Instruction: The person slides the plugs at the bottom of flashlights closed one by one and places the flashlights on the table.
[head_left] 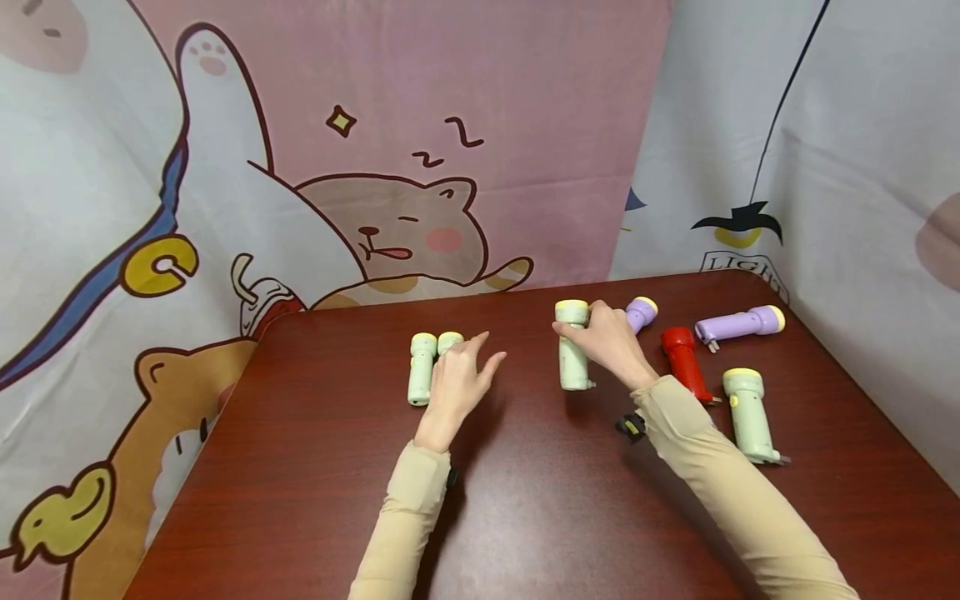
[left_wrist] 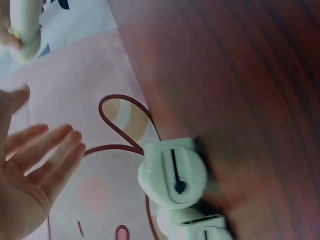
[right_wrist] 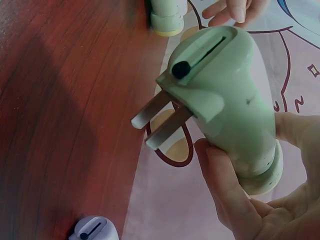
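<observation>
My right hand (head_left: 611, 340) grips a pale green flashlight (head_left: 573, 358) near its yellow-rimmed head, holding it above the table. In the right wrist view, two metal plug prongs stick out from the tail of this flashlight (right_wrist: 230, 95). My left hand (head_left: 459, 383) is held over the left side of the table, its fingers apart and nothing in them. Next to it stand two more pale green flashlights, the left one (head_left: 422, 371) in full sight and the other (head_left: 450, 340) partly hidden behind the hand. Their tails (left_wrist: 172, 172) face the left wrist camera.
To the right lie a purple flashlight (head_left: 641, 312) partly behind my right hand, a second purple flashlight (head_left: 741, 324), a red flashlight (head_left: 684, 365) and a pale green flashlight (head_left: 748, 417), some with prongs out. The brown table (head_left: 315, 483) meets a cartoon-printed curtain (head_left: 570, 167) behind.
</observation>
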